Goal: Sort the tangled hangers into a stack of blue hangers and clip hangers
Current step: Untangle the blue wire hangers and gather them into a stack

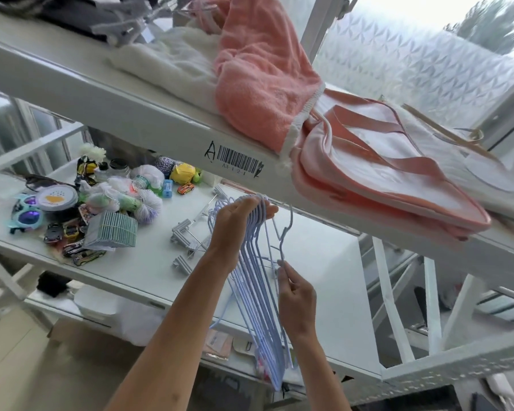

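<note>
gathering blue hangers (257,280) above the shelf (149,262): left hand (235,229) gripping the hooks, right hand (296,295) pinching one stray; needing seating it into the bunch. clip hangers (187,241) lying left.

White metal shelving (137,108) before bright frosted patterned window (413,60), daylight.

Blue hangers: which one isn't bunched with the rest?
The single blue hanger pinched by the right hand; its hook stands apart, while the left hand grips the bundle.
</note>
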